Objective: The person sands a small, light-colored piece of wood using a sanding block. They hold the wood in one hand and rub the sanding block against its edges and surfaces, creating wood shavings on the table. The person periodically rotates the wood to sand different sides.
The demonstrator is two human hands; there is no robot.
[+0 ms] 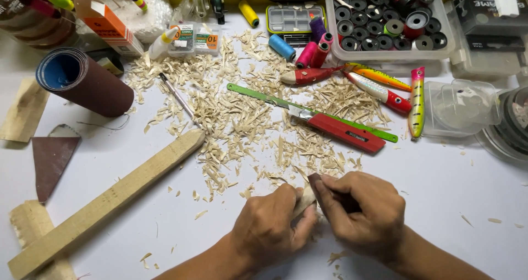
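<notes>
Your left hand clamps the small wood piece; your right hand, just right, pinches dark sandpaper against it.

Wood shavings, red knife, green ruler, painted lures, perhaps sandpaper roll.

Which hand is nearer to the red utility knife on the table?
The right hand. It lies just below the red utility knife, close to its handle end. The left hand is lower and further to the left, holding a small wooden piece.
</notes>
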